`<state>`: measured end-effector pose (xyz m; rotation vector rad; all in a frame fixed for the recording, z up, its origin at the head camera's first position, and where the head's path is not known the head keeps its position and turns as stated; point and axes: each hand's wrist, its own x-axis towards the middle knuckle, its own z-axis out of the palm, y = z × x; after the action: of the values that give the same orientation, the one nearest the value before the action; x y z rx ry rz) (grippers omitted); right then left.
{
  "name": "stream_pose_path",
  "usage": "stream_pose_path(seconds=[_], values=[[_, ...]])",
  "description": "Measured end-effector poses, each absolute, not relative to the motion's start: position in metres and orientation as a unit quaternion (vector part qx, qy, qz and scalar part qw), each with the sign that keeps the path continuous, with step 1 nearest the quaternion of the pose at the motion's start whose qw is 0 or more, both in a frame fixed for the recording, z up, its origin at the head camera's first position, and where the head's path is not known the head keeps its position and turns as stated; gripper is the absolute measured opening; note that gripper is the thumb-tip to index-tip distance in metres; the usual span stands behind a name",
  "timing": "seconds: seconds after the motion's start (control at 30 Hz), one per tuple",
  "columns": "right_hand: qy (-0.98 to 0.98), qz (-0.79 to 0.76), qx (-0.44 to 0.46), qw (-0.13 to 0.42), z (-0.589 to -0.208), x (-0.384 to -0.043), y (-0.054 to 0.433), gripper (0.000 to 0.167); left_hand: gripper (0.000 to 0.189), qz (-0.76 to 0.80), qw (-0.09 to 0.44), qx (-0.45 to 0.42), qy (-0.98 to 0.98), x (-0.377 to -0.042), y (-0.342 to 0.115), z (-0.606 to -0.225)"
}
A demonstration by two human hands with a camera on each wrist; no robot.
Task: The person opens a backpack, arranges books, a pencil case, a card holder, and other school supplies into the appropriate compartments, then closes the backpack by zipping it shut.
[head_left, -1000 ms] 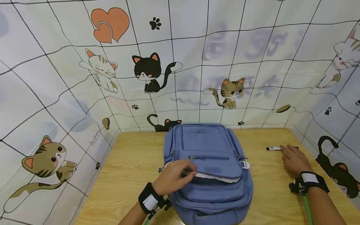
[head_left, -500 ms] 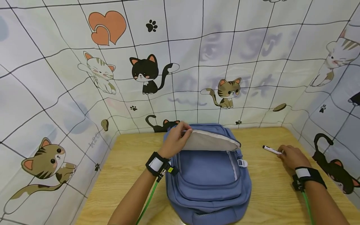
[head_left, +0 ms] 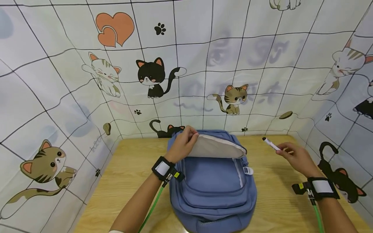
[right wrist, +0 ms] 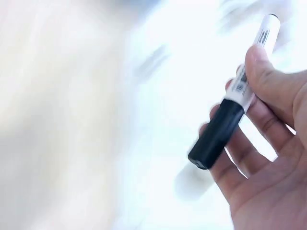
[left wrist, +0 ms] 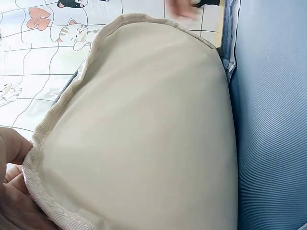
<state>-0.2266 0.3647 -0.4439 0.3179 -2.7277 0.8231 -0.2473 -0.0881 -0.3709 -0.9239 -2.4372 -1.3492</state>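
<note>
A blue backpack (head_left: pixel 214 202) lies on its back on the wooden table, its front pocket unzipped. My left hand (head_left: pixel 182 145) pinches the edge of the pocket flap (head_left: pixel 215 147) and holds it raised, so the pale lining faces me. In the left wrist view the flap's taped edge (left wrist: pixel 41 139) sits between thumb and fingers. To the right of the backpack, my right hand (head_left: pixel 297 158) grips a white marker (head_left: pixel 271 144) with a black cap (right wrist: pixel 216 136). Thumb and fingers close round its white barrel, and it is lifted off the table.
The wooden table (head_left: pixel 122 187) carries the backpack at its middle. A white buckle (head_left: pixel 248 171) hangs at the backpack's right side. Behind and at both sides stands a white grid-patterned cloth (head_left: pixel 192 64) with cartoon cats. Green cables run from both wrist cameras along the forearms.
My left hand has lifted the flap up and back, exposing the pocket. My right hand has picked the marker up from the table and moved it slightly left.
</note>
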Motion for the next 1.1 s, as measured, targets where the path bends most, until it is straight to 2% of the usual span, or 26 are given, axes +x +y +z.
stream_pose_path(seconds=[0.1, 0.17, 0.3, 0.47, 0.67, 0.97, 1.1], values=[[-0.907, 0.322, 0.218, 0.164, -0.396, -0.204, 0.303, 0.021, 0.018, -0.454, 0.110, -0.310, -0.828, -0.251, -0.089, -0.369], [-0.881, 0.325, 0.307, 0.154, -0.374, -0.192, 0.262, 0.025, 0.017, -0.454, 0.113, -0.308, -0.828, -0.252, -0.088, -0.365], [-0.861, 0.273, 0.413, 0.112, -0.364, -0.186, 0.198, 0.022, 0.017, -0.466, 0.107, -0.310, -0.822, -0.246, -0.084, -0.352], [-0.887, 0.203, 0.405, 0.093, -0.390, -0.209, 0.156, 0.013, 0.016, -0.477, 0.098, -0.313, -0.816, -0.228, -0.081, -0.334], [-0.899, 0.145, 0.386, 0.145, -0.420, -0.230, 0.135, 0.011, 0.015, -0.477, 0.092, -0.324, -0.812, -0.218, -0.082, -0.337], [-0.907, 0.080, 0.373, 0.178, -0.427, -0.227, 0.125, 0.015, 0.015, -0.478, 0.092, -0.351, -0.800, -0.210, -0.085, -0.345], [-0.904, 0.082, 0.376, 0.186, -0.419, -0.217, 0.125, 0.026, 0.014, -0.479, 0.098, -0.343, -0.802, -0.208, -0.089, -0.347]])
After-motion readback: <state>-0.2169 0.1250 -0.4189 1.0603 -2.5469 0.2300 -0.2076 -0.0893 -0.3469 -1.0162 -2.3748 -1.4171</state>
